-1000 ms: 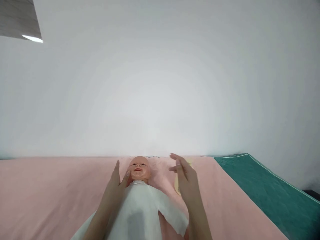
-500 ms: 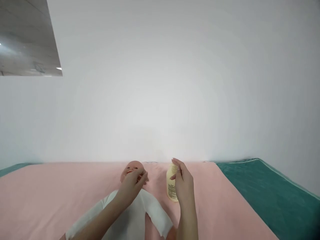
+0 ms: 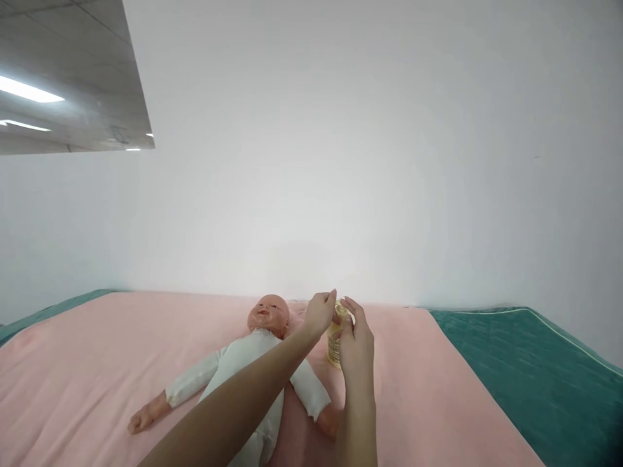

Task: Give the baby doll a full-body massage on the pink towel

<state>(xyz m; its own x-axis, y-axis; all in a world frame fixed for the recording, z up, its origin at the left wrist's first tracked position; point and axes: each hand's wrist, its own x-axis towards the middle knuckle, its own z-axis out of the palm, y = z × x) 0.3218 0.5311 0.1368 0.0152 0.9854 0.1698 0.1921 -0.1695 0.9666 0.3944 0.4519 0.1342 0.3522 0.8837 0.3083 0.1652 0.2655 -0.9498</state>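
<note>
A pale yellow bottle (image 3: pixel 333 350) stands upright on the pink sheet, to the right of a baby doll (image 3: pixel 269 316) in white clothes lying on its back. My right hand (image 3: pixel 356 334) is curled round the upper part of the bottle from the right. From the left my left hand (image 3: pixel 321 312) reaches the bottle's top, its fingers closed together at the neck. What the left fingers pinch is too small to make out. My left forearm crosses over the doll's body.
The pink sheet (image 3: pixel 428 389) covers the bed, with green bedding (image 3: pixel 540 376) showing at the right and far left. A white wall (image 3: pixel 311 162) rises behind. At the upper left is a grey panel (image 3: pixel 68 58) showing lights.
My left hand has moved right, from over the doll's face to the bottle's top. My right hand remains at the bottle. The view has shifted slightly, showing more of the doll.
</note>
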